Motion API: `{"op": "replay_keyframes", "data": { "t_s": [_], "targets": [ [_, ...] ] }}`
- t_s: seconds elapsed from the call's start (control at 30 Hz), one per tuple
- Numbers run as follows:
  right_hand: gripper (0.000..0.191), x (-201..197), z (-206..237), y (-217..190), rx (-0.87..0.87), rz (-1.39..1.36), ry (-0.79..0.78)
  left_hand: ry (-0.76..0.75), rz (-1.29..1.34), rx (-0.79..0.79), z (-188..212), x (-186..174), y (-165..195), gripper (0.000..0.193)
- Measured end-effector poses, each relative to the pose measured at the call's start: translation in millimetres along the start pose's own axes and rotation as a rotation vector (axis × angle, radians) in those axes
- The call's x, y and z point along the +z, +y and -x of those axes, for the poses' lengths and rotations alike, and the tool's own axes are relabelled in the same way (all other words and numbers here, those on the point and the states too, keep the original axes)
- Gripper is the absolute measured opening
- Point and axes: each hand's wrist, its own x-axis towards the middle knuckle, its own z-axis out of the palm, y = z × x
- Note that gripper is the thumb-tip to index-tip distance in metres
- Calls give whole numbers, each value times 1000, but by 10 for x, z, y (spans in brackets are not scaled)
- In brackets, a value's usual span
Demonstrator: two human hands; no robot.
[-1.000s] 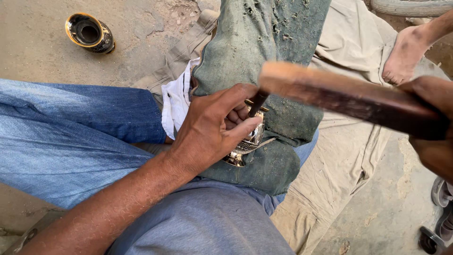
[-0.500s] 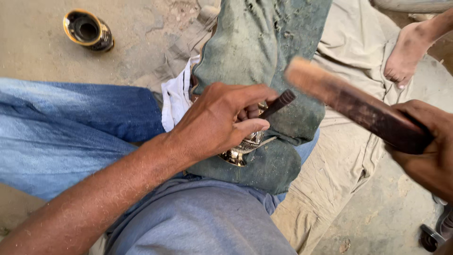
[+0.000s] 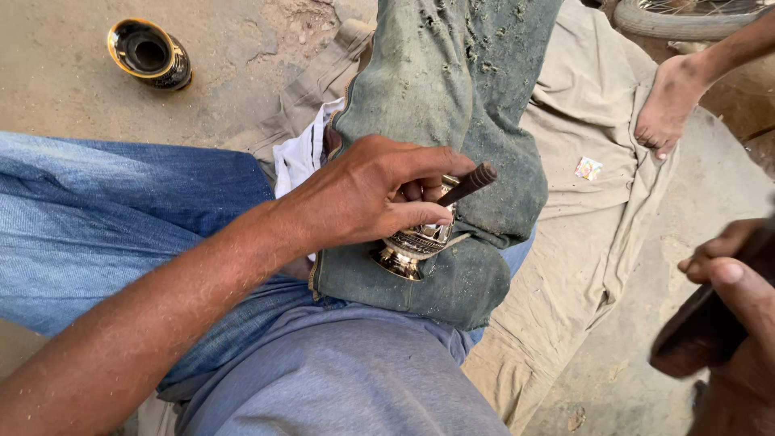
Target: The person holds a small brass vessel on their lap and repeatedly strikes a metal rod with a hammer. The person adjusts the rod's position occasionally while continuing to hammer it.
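My left hand (image 3: 367,194) presses a small engraved metal cup (image 3: 412,246) against a folded green cloth (image 3: 452,89) on my lap. Its fingers also hold a thin dark punch (image 3: 468,184) slanting up to the right over the cup. My right hand (image 3: 735,311) is at the right edge, gripping a dark wooden mallet (image 3: 698,331) that points down and away from the cup. Most of the mallet is out of frame.
A black and gold metal bowl (image 3: 149,55) lies on the dirt ground at top left. A beige cloth (image 3: 589,121) is spread on the ground, with another person's bare foot (image 3: 666,109) on it. My jeans-clad leg (image 3: 105,218) crosses the left side.
The wooden mallet was above the punch a second ago; my right hand has swung it back to the lower right. My left hand has stayed on the cup and punch.
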Motion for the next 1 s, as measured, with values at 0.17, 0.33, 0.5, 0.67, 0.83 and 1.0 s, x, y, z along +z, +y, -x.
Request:
{"op": "replay_keyframes", "data": {
  "t_s": [0.17,0.33,0.5,0.67,0.83,1.0],
  "targets": [
    [50,221,-64,-148,-16,389,-312,-69,-2,-41,-75,-5,-115,50],
    [41,159,103,-112,105,788,-48,-97,-27,64,-102,56,-160,50],
    [46,159,316,-170,93,833,103,-105,7,86,-146,69,-165,52],
    [41,224,373,-335,29,984,-74,-130,9,177,-155,65,-143,49],
    [15,143,477,-280,-72,991,-175,-131,-29,273,-136,67,-107,44],
    [20,132,533,-82,-21,1162,-29,-179,-17,335,-312,95,-36,44]
  ]
}}
